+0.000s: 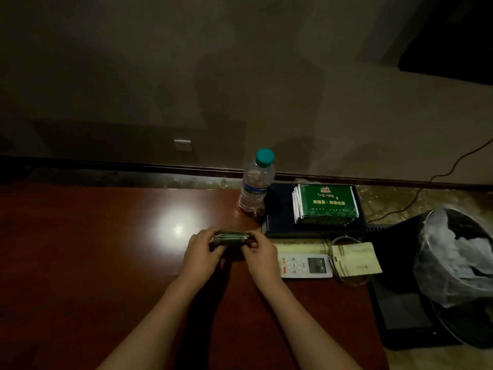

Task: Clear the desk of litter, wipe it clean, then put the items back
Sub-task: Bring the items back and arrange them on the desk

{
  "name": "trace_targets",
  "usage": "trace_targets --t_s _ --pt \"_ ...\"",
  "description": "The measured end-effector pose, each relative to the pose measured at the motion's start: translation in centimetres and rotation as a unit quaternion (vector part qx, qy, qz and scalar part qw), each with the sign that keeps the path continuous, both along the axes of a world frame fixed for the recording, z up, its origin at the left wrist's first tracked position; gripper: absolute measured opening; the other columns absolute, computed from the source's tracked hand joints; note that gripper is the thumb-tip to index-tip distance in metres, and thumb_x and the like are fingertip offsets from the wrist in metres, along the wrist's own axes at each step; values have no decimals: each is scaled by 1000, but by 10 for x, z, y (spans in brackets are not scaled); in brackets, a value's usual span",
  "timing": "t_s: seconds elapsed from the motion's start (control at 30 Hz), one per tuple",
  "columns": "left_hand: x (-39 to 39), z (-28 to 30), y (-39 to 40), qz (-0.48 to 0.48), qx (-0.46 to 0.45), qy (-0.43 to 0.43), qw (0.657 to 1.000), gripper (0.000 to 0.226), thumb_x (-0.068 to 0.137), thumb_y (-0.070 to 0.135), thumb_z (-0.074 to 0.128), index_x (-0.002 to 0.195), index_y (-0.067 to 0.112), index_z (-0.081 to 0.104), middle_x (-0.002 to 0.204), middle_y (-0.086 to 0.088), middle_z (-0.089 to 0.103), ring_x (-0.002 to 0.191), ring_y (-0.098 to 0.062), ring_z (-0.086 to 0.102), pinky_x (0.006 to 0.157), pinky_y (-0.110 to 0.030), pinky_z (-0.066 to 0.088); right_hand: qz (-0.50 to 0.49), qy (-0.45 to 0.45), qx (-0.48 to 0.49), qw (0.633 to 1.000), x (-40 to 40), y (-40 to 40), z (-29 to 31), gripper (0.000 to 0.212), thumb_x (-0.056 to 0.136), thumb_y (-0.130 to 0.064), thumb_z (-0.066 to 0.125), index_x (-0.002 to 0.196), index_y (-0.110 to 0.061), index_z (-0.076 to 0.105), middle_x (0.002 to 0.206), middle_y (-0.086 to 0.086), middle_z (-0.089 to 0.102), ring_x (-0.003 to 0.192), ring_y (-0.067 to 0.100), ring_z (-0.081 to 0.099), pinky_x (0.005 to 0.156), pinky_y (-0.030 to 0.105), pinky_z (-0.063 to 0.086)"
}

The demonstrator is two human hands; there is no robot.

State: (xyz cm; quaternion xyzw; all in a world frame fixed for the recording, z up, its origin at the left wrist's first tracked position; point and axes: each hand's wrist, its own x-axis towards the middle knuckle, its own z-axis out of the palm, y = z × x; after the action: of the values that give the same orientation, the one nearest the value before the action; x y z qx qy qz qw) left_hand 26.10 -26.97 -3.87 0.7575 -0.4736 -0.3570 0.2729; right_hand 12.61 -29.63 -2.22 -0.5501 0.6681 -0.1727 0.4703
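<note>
You are seeing everything through one head-worn wide-angle camera, looking forward and down across the desk (106, 249) toward the wall (240, 76) at twelve o'clock. It is sitting close: both forearms are entering from six o'clock, and the hands are meeting near the frame's centre. The lens is bending the desk's far edge, and a lined bin (453, 263) is showing at three o'clock.

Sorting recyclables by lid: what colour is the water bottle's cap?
Teal green; the cap shows clearly in the head view, atop the clear water bottle.
</note>
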Motion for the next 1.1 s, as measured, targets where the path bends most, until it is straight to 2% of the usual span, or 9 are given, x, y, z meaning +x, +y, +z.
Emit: trace_targets --t_s 0.13,0.27,0.43,0.6,0.77,0.9,1.0,1.07,1.1 --pt "-2 -5 2 49 20 72 996 32 81 -3 64 110 12 63 102 -1 66 95 -15 62 80 -20 43 5 8 13 1000 8 3 -5 33 90 -5 58 123 -12 59 111 9 67 101 19 64 82 21 47" --pt "-2 -17 5 73 28 105 991 36 82 -6 62 114 10 62 104 -4 68 99 -18 64 88 -26 48 15 19 26 999 12 3 -10 35 91 -7 58 125 -13 58 114 8 66 106 20 63 88 24 47" --pt "-2 -24 6 67 -4 85 994 43 86 -3 58 127 10 58 113 -3 66 105 -14 61 90 -22 44 17 31 28 999 17 1 -14 32 93 -8 55 124 -12 60 115 7 66 106 20 62 86 24 47" --pt "-6 -28 -5 36 1 32 999 30 90 6 55 118 10 65 107 -10 68 99 -23 61 80 -26 44 17 90 -11 996 19 -5 -12 27 98 -17 47 120 -10 61 122 8 59 106 24 59 75 26 42" --pt "-15 -21 -28 62 63 78 993 22 89 13 57 105 11 72 98 -4 72 92 -18 65 74 -23 45 -54 93 -6 994 14 -6 -6 27 99 -22 48 119 -12 63 109 6 68 95 22 63 69 25 41" --pt "-23 -25 -39 75 111 72 988 21 87 18 61 101 7 73 95 -10 73 90 -25 67 79 -30 51 -118 72 12 990 10 -10 -1 25 96 -21 54 112 -6 66 99 9 70 85 22 65 62 22 37" --pt "-30 -26 -42 84 117 65 987 22 87 17 62 103 7 72 97 -11 72 91 -25 66 82 -32 52 -132 55 26 989 6 -11 -2 21 95 -17 55 106 -2 66 94 12 70 65 13 60 47 12 36" --pt "-33 -24 -43 88 112 64 988 23 87 16 62 106 6 70 100 -10 72 93 -25 66 80 -26 49 -148 47 29 987 4 -9 -1 20 94 -15 56 102 -2 68 92 12 71 68 15 62 53 13 42" --pt "-35 -23 -42 93 111 63 987 23 87 15 62 108 6 68 101 -10 71 94 -24 65 78 -24 46 -156 43 30 986 3 -8 -2 19 94 -14 57 102 -1 68 92 12 71 75 20 65 62 21 48"
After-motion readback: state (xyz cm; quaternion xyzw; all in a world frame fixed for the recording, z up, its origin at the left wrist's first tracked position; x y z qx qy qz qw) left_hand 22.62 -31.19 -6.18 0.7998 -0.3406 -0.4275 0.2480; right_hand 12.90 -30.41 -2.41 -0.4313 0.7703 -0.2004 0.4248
